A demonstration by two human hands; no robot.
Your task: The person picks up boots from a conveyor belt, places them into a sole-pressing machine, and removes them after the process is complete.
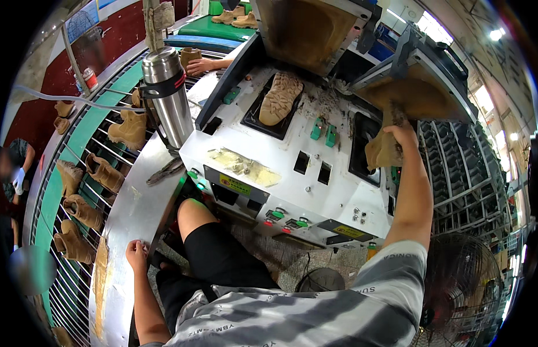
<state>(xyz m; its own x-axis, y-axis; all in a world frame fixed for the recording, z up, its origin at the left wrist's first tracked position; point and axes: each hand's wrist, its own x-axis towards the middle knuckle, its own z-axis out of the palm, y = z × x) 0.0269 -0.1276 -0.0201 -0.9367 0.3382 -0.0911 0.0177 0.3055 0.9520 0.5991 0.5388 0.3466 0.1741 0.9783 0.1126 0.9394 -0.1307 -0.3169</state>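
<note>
Plainly, tan boots [82, 212] sit on a rack [67, 147] left of the left hand [137, 253], whose fingers curl loosely at the metal counter [130, 214]; whether it holds anything, I cannot tell. Farther right, the right hand [403, 136] grips a brown boot [380, 152] at the black well [360, 133] below its fingers, near the raised lid [419, 92]. This looks like loading or unloading; either calls for a firm grip and clearance from that lid.

The curved, green-banded rack of metal rods [78, 143] carries tan suede boots [85, 213]; the silver metal ledge [133, 211] alongside bears a stainless-steel flask [172, 113].
</note>
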